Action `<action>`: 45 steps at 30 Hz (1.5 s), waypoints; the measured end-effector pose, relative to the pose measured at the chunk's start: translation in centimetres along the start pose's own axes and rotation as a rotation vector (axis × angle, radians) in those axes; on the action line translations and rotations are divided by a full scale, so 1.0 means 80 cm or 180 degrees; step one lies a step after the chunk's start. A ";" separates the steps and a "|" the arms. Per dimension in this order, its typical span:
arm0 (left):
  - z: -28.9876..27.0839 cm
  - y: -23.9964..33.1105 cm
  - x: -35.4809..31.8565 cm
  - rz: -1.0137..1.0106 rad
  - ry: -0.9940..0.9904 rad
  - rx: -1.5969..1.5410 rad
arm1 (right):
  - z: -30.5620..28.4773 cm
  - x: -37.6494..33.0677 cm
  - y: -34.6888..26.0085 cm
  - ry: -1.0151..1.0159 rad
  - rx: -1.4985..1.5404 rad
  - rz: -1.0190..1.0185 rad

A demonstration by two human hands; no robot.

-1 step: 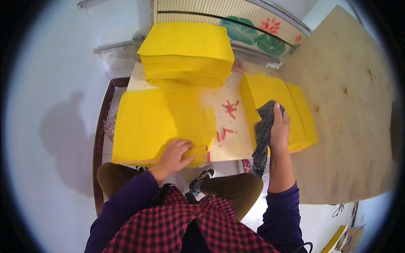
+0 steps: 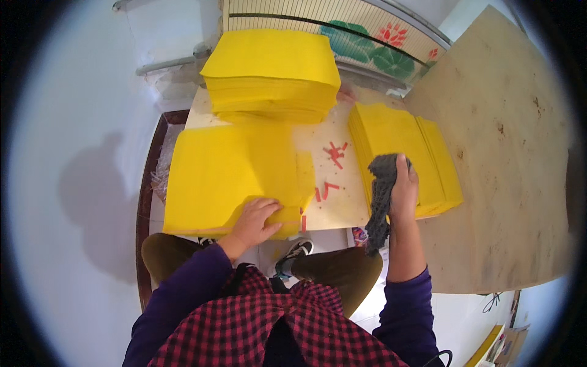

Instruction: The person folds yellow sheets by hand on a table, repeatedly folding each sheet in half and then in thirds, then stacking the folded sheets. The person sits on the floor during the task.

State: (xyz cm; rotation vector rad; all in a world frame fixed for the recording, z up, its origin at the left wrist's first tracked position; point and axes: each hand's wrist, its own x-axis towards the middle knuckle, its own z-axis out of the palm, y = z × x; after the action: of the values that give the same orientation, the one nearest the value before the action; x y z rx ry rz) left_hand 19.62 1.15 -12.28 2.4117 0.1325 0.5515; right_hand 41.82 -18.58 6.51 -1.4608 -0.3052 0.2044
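My left hand (image 2: 255, 219) lies with its fingers stretched out on the near right corner of a wide stack of yellow sheets (image 2: 214, 165), which look like felt or fabric. Nothing is in that hand. Over the near side of another yellow stack (image 2: 391, 131) at the right, my right hand (image 2: 405, 192) is closed round a crumpled dark grey cloth (image 2: 382, 199) with a ridged texture. The cloth hangs down past the table's front edge toward my knee. A taller yellow stack (image 2: 269, 61) stands at the back.
Several small red strips (image 2: 335, 155) lie on the pale tabletop (image 2: 342, 211) between the stacks. A big stained board (image 2: 489, 147) stands on the right. Behind the table is a slatted panel (image 2: 367, 37) with painted flowers. The white wall (image 2: 79, 153) is at the left.
My right hand and the grey cloth have moved slightly down. The left hand stays on the sheets, and the whole view has shifted a little.
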 end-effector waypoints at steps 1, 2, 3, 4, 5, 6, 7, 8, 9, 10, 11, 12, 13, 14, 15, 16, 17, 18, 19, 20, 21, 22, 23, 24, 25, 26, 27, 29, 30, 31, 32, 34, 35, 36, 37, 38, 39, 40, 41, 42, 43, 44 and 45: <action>0.001 -0.001 0.001 0.0022 0.0060 -0.0034 | -0.006 -0.013 0.009 -0.0005 0.0234 0.0195; 0.000 0.000 0.002 0.0052 0.0088 -0.0074 | -0.011 -0.023 0.018 -0.0004 0.0469 0.0392; 0.000 0.001 0.002 0.0084 0.0115 -0.0113 | -0.015 -0.033 0.029 0.0103 0.0475 0.0476; -0.001 0.002 0.003 0.0093 0.0149 -0.0154 | -0.019 -0.040 0.040 0.0211 0.0476 0.0556; -0.002 0.003 0.003 0.0112 0.0138 -0.0142 | -0.023 -0.045 0.050 0.0319 0.0474 0.0637; -0.002 0.003 0.003 0.0105 0.0130 -0.0130 | -0.029 -0.047 0.058 0.0268 0.0392 0.0843; -0.003 0.004 0.003 0.0117 0.0129 -0.0086 | -0.033 -0.045 0.066 0.0236 0.0164 0.0807; -0.003 0.004 0.003 0.0117 0.0126 -0.0137 | -0.035 -0.040 0.074 0.0203 -0.0018 0.0780; -0.004 0.004 0.003 0.0137 0.0124 -0.0158 | -0.035 -0.035 0.082 0.0174 -0.0199 0.0755; -0.004 0.004 0.004 0.0140 0.0126 -0.0158 | -0.033 -0.026 0.090 0.0149 -0.0397 0.0547; -0.004 0.004 0.004 0.0165 0.0127 -0.0142 | -0.029 -0.016 0.098 0.0125 -0.0594 0.0344; -0.004 0.004 0.004 0.0182 0.0124 -0.0107 | -0.027 -0.008 0.103 0.0110 -0.0787 0.0141; -0.004 0.004 0.005 0.0185 0.0110 -0.0049 | -0.024 0.000 0.109 0.0044 -0.1072 0.0227; -0.004 0.005 0.005 0.0185 0.0130 -0.0070 | -0.019 0.008 0.115 -0.0027 -0.1356 0.0312; -0.004 0.005 0.006 0.0165 0.0139 -0.0067 | -0.014 0.014 0.121 -0.0169 -0.1584 0.0324; -0.005 0.006 0.006 0.0138 0.0140 -0.0058 | -0.008 0.016 0.129 -0.0193 -0.2062 0.0127; -0.006 0.007 0.006 0.0135 0.0136 -0.0071 | 0.000 0.016 0.139 -0.0286 -0.2480 -0.0158; -0.006 0.007 0.006 0.0134 0.0132 -0.0081 | 0.005 0.014 0.148 -0.0297 -0.2906 -0.0178; -0.007 0.008 0.006 0.0128 0.0123 -0.0094 | 0.005 0.006 0.156 -0.0472 -0.2638 -0.0568; -0.007 0.007 0.006 0.0092 0.0096 -0.0112 | 0.003 -0.005 0.165 -0.0551 -0.2383 -0.0686; -0.006 0.007 0.007 0.0062 0.0058 -0.0134 | 0.001 -0.019 0.175 -0.0676 -0.1968 -0.1020; -0.006 0.006 0.007 0.0040 0.0051 -0.0151 | 0.006 -0.037 0.188 -0.0699 -0.1667 -0.0812; -0.005 0.006 0.007 0.0022 0.0024 -0.0105 | 0.009 -0.055 0.200 -0.0789 -0.1530 -0.0547; -0.003 0.005 0.008 0.0014 0.0026 -0.0056 | 0.012 -0.072 0.211 -0.0878 -0.1287 -0.0305; -0.002 0.004 0.009 0.0007 0.0029 -0.0008 | 0.014 -0.086 0.221 -0.0937 -0.1074 0.0077; -0.002 0.003 0.009 -0.0001 0.0003 -0.0020 | 0.016 -0.096 0.227 -0.0961 -0.0947 0.0142; -0.001 0.002 0.010 -0.0002 -0.0013 -0.0030 | 0.018 -0.105 0.231 -0.0957 -0.0852 0.0340; -0.002 0.000 0.011 -0.0001 -0.0036 -0.0031 | 0.025 -0.114 0.234 -0.0997 -0.0654 0.0637; -0.001 0.000 0.012 0.0005 -0.0046 -0.0025 | 0.028 -0.116 0.232 -0.1031 -0.0554 0.0737; -0.002 0.000 0.012 0.0011 -0.0051 -0.0025 | 0.030 -0.117 0.229 -0.1090 -0.0403 0.0791; -0.002 0.001 0.013 0.0021 -0.0057 -0.0049 | 0.031 -0.117 0.225 -0.1173 -0.0373 0.0939; -0.003 0.002 0.014 0.0039 -0.0054 -0.0102 | 0.034 -0.117 0.217 -0.1386 -0.0140 0.1133; -0.003 0.003 0.015 0.0037 -0.0064 -0.0077 | 0.036 -0.117 0.215 -0.1360 -0.0206 0.1117; -0.004 0.004 0.015 0.0032 -0.0070 -0.0055 | 0.037 -0.117 0.213 -0.1330 -0.0210 0.1100; -0.005 0.005 0.015 0.0025 -0.0078 -0.0032 | 0.038 -0.117 0.212 -0.1300 -0.0213 0.1083; -0.006 0.005 0.016 0.0014 -0.0118 -0.0052 | 0.039 -0.116 0.211 -0.1356 -0.0268 0.1130; -0.007 0.006 0.016 0.0004 -0.0166 -0.0070 | 0.040 -0.115 0.211 -0.1409 -0.0317 0.1181; -0.008 0.006 0.017 0.0019 -0.0188 -0.0088 | 0.041 -0.113 0.211 -0.1417 -0.0362 0.1286; -0.009 0.006 0.017 0.0007 -0.0222 -0.0104 | 0.041 -0.112 0.212 -0.1468 -0.0359 0.1269; -0.009 0.006 0.018 0.0013 -0.0230 -0.0123 | 0.043 -0.111 0.212 -0.1479 -0.0355 0.1313; -0.010 0.006 0.018 0.0025 -0.0228 -0.0145 | 0.045 -0.110 0.213 -0.1509 -0.0308 0.1380; -0.010 0.006 0.018 0.0013 -0.0239 -0.0139 | 0.045 -0.110 0.213 -0.1522 -0.0301 0.1314; -0.009 0.006 0.018 0.0007 -0.0237 -0.0133 | 0.046 -0.110 0.212 -0.1557 -0.0251 0.1270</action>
State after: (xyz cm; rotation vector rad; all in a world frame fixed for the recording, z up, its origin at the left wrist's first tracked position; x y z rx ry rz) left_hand 20.57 1.52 -10.93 2.3883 0.0857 0.4603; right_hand 33.15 -16.15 -10.75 -1.5275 -0.4159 0.8876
